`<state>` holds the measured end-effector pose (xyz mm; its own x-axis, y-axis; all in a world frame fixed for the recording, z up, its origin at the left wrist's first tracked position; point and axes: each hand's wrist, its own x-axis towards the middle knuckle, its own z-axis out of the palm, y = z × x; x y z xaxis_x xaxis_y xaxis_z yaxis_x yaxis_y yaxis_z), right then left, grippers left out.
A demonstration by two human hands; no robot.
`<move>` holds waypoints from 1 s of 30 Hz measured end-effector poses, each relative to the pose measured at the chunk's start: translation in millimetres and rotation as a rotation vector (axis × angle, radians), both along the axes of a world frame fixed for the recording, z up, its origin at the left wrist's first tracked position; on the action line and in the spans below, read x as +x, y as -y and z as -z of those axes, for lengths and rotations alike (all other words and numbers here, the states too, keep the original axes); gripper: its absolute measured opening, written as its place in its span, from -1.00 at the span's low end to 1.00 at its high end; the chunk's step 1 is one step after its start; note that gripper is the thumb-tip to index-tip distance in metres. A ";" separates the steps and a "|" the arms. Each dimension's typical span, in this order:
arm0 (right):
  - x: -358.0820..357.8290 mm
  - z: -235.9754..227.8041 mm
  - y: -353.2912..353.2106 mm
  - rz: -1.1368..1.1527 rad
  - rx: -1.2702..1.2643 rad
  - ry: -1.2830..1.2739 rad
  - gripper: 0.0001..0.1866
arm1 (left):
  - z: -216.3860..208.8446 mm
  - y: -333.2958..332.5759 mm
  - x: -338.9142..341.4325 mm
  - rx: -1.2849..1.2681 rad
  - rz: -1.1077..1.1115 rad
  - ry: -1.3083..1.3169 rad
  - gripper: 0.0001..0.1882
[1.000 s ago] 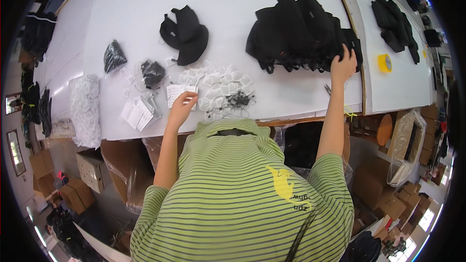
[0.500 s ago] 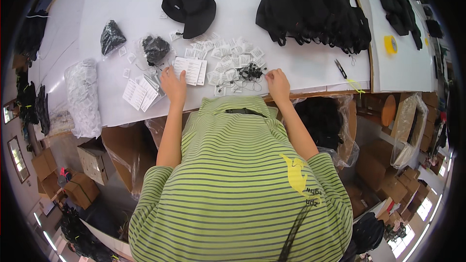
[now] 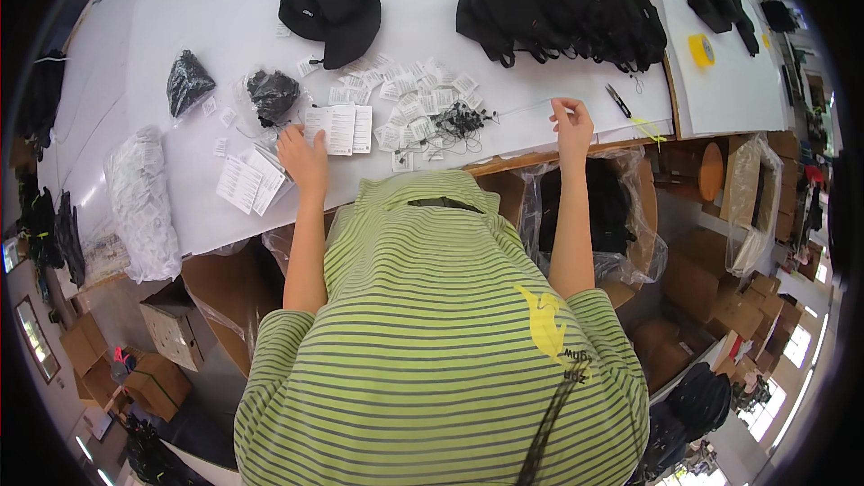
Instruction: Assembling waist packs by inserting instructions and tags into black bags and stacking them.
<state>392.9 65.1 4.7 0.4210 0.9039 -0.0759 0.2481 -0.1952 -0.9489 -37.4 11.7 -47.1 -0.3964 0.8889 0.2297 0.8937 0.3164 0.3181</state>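
My right hand (image 3: 573, 126) is pinched on the end of a thin string (image 3: 526, 109), raised over the table's front part. The string stretches left to a tangled heap of black strings (image 3: 461, 121) with small black ends. My left hand (image 3: 303, 160) rests by the lower left corner of white printed cards (image 3: 342, 129), thumb and fingers apart, thumb at their lower edge. Its fingertips partly cover what lies under them. Many small clear packets with white labels (image 3: 409, 108) are spread between the hands. More printed cards (image 3: 243, 182) lie fanned out beside my left hand.
Black caps (image 3: 337, 18) lie at the back, and a pile of black fabric items (image 3: 549, 9) is at the back right. Black-filled bags (image 3: 189, 83), a bulky clear bag (image 3: 144, 202), small scissors (image 3: 618, 101) and yellow tape (image 3: 701, 50) also lie around. Open boxes (image 3: 229, 297) stand below the table edge.
My right hand has moved right, away from the heap of strings, drawing one string out taut. My left hand stays by the cards. The whole view has shifted slightly.
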 end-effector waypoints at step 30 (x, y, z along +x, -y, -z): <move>-172.2 -145.6 44.2 -0.717 -0.150 -0.610 -0.90 | -164.8 28.0 79.0 -0.024 0.356 1.588 -0.56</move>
<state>220.7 20.9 150.3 -0.3802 0.8944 -0.2356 -0.1731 -0.3191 -0.9318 41.5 -16.4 117.7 0.0069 0.9795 -0.2011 -0.2853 0.1947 0.9384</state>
